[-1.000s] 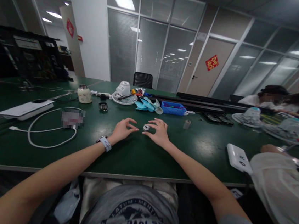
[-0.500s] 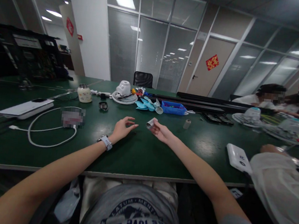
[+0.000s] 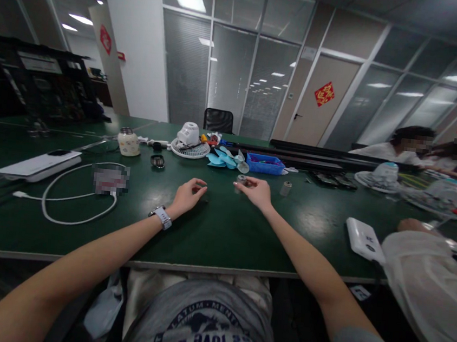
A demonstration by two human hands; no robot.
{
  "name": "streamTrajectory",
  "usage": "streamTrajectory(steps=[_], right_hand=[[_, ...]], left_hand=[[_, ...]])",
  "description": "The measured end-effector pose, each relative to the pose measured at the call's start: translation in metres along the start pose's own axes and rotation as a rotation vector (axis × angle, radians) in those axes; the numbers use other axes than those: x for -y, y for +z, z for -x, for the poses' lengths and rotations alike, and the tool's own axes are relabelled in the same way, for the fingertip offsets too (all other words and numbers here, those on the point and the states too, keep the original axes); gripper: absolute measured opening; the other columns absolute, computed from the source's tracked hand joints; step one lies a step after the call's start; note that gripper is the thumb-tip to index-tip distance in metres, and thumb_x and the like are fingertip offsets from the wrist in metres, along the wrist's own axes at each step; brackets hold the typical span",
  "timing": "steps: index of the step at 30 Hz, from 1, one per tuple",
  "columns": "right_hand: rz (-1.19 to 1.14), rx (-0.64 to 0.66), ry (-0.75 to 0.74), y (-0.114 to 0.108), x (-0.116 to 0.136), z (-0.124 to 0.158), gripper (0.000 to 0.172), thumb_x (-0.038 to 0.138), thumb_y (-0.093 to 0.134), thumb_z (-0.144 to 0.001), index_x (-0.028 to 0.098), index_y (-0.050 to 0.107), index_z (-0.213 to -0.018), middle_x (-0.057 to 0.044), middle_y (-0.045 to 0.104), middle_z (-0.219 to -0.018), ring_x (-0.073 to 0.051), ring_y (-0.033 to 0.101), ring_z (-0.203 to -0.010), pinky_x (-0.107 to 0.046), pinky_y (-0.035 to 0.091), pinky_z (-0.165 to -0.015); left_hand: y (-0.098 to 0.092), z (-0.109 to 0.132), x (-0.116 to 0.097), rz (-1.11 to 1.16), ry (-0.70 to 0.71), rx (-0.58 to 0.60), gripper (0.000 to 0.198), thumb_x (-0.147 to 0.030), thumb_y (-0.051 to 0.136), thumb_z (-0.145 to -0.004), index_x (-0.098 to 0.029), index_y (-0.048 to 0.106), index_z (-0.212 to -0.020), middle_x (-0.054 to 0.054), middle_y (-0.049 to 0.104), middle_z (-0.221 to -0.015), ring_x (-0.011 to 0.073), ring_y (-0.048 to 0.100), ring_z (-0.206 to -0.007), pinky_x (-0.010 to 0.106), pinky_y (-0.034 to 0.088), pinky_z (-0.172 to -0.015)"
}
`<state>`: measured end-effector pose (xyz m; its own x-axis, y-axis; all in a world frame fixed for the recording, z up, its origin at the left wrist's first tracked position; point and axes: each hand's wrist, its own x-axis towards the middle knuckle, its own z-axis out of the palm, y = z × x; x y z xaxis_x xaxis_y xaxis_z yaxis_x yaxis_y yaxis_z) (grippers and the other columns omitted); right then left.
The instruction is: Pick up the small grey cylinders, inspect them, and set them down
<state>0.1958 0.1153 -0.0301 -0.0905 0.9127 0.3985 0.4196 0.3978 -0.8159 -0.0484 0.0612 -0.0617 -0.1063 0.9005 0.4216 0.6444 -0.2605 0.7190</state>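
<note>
My right hand [image 3: 258,192] grips a small grey metal cylinder [image 3: 240,180] between thumb and fingers. The cylinder stands upright, at or just above the green tabletop; I cannot tell if its base touches. A second, similar cylinder [image 3: 286,188] stands on the table just right of that hand. My left hand [image 3: 189,195], with a watch [image 3: 161,217] on its wrist, holds nothing, its fingers curved and apart over the table. Beyond the hands lie light-blue fan blades [image 3: 222,158] and a blue basket [image 3: 265,164] with small parts in it.
A white fan part [image 3: 190,144] and a cream bottle [image 3: 128,142] stand further back. On the left are a white cable [image 3: 60,221] and a white flat device [image 3: 41,164]. At right lies a white power bank [image 3: 364,241], beside a co-worker's sleeve [image 3: 425,273].
My right hand has moved slightly right and away from me, turning the cylinder from tilted to upright. My left hand has barely moved, its thumb and fingers a little closer together.
</note>
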Motion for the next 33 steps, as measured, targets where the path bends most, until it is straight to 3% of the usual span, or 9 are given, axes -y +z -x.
streamTrajectory(steps=[3, 6, 13, 16, 19, 22, 25, 27, 33], right_hand=[[0.278, -0.194, 0.037, -0.025, -0.024, -0.019, 0.042, 0.052, 0.071, -0.071, 0.022, 0.073, -0.101, -0.005, 0.074, -0.090, -0.023, 0.068, -0.088, -0.033, 0.051, -0.081], [0.463, -0.303, 0.126, -0.049, -0.053, -0.034, 0.038, 0.046, 0.067, -0.076, 0.022, 0.071, -0.105, -0.007, 0.073, -0.097, -0.025, 0.067, -0.094, -0.034, 0.050, -0.083], [0.599, -0.298, 0.226, -0.065, -0.098, -0.046, 0.036, 0.042, 0.064, -0.080, 0.022, 0.069, -0.109, -0.010, 0.071, -0.103, -0.025, 0.065, -0.098, -0.035, 0.049, -0.085], [0.610, -0.273, 0.240, -0.066, -0.101, -0.046, 0.038, 0.043, 0.062, -0.081, 0.022, 0.067, -0.112, -0.010, 0.070, -0.106, -0.026, 0.065, -0.100, -0.036, 0.049, -0.087], [0.598, -0.291, 0.231, -0.065, -0.093, -0.043, 0.055, 0.044, 0.065, -0.078, 0.021, 0.056, -0.127, -0.012, 0.066, -0.116, -0.028, 0.062, -0.106, -0.040, 0.047, -0.091], [0.594, -0.317, 0.024, -0.053, -0.067, -0.033, 0.067, 0.043, 0.062, -0.080, 0.018, 0.042, -0.139, -0.015, 0.055, -0.133, -0.029, 0.053, -0.119, -0.044, 0.041, -0.099], [0.532, -0.208, -0.258, -0.025, -0.032, -0.013, 0.051, 0.044, 0.052, -0.088, 0.021, 0.049, -0.134, -0.011, 0.047, -0.141, -0.028, 0.041, -0.131, -0.049, 0.027, -0.109], [0.471, -0.088, -0.365, -0.001, -0.010, 0.004, 0.044, 0.047, 0.049, -0.090, 0.026, 0.056, -0.128, -0.007, 0.045, -0.144, -0.027, 0.033, -0.136, -0.051, 0.018, -0.113], [0.419, 0.527, -0.531, 0.046, 0.019, 0.049, 0.048, 0.055, 0.040, -0.093, 0.032, 0.051, -0.134, -0.003, 0.036, -0.150, -0.023, 0.022, -0.143, -0.049, 0.016, -0.114]], left_hand=[[0.001, -0.001, 0.001, 0.003, -0.009, 0.006, 0.025, -0.033, 0.055, -0.082, -0.020, 0.062, -0.101, 0.005, 0.073, -0.091, 0.0196, 0.067, -0.083, 0.031, 0.048, -0.075], [0.002, -0.001, 0.002, 0.000, 0.000, 0.019, 0.024, -0.030, 0.052, -0.082, -0.021, 0.062, -0.101, 0.003, 0.073, -0.089, 0.0191, 0.066, -0.082, 0.030, 0.047, -0.074], [0.002, 0.000, 0.000, -0.002, -0.011, 0.044, 0.025, -0.031, 0.049, -0.081, -0.021, 0.062, -0.099, 0.002, 0.073, -0.082, 0.0184, 0.066, -0.075, 0.029, 0.047, -0.070], [0.001, 0.001, -0.002, 0.008, -0.014, 0.042, 0.025, -0.032, 0.049, -0.081, -0.021, 0.062, -0.099, 0.003, 0.073, -0.082, 0.0183, 0.066, -0.074, 0.029, 0.048, -0.069], [0.000, 0.001, -0.003, 0.024, -0.026, 0.035, 0.026, -0.035, 0.049, -0.082, -0.021, 0.062, -0.099, 0.003, 0.073, -0.081, 0.0187, 0.066, -0.073, 0.029, 0.048, -0.068], [0.000, 0.001, -0.003, 0.044, -0.033, 0.007, 0.026, -0.036, 0.048, -0.083, -0.021, 0.061, -0.099, 0.003, 0.073, -0.081, 0.0190, 0.067, -0.073, 0.029, 0.048, -0.066], [0.001, 0.001, -0.002, 0.053, -0.038, -0.032, 0.026, -0.036, 0.047, -0.083, -0.021, 0.060, -0.100, 0.003, 0.073, -0.081, 0.0188, 0.067, -0.071, 0.029, 0.048, -0.065], [0.001, 0.000, -0.002, 0.049, -0.038, -0.055, 0.026, -0.035, 0.047, -0.083, -0.021, 0.060, -0.100, 0.003, 0.072, -0.080, 0.0187, 0.067, -0.072, 0.028, 0.047, -0.066], [0.001, 0.000, -0.002, 0.054, -0.023, -0.079, 0.025, -0.033, 0.047, -0.083, -0.020, 0.059, -0.100, 0.003, 0.072, -0.079, 0.0185, 0.067, -0.072, 0.028, 0.047, -0.067]])
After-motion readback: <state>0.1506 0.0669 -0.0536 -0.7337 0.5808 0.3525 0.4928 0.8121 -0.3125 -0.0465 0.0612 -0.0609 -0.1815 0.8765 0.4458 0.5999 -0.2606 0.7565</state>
